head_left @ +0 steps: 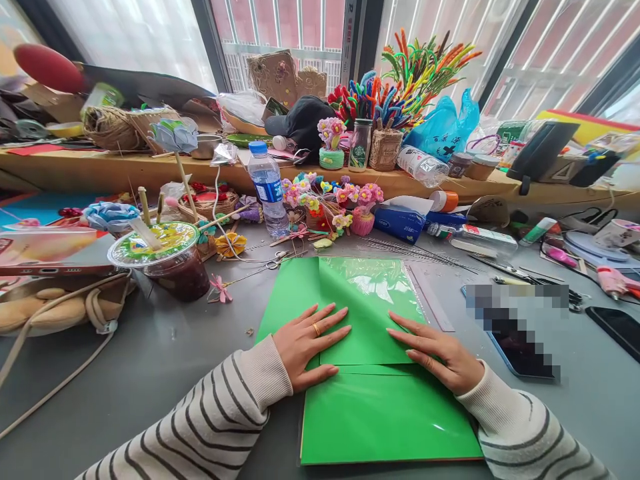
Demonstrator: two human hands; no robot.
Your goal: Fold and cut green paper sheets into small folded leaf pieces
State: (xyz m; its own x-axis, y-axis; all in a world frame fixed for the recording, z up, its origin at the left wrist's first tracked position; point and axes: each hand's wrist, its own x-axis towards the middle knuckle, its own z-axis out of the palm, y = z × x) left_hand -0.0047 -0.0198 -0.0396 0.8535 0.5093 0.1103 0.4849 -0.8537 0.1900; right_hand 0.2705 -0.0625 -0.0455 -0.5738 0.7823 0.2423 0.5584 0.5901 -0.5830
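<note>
A green sheet of paper [295,293] lies over a clear plastic sleeve of green paper [390,420] on the grey table. The sheet has a raised diagonal fold across its middle. My left hand [313,347] rests on the sheet's left part, fingers stretched out and a ring on one of them. Lying on the right part of the sheet is my right hand [440,353], its fingers spread. Neither hand grips anything. Beside the sleeve's upper right edge is a clear ruler [433,300].
A lidded drink cup [165,260] stands at left, a water bottle [269,193] behind the paper. Pink pipe-cleaner flowers [360,200] and a blue tissue pack [400,220] sit at the back. A phone [520,347] and scissors [505,270] lie at right.
</note>
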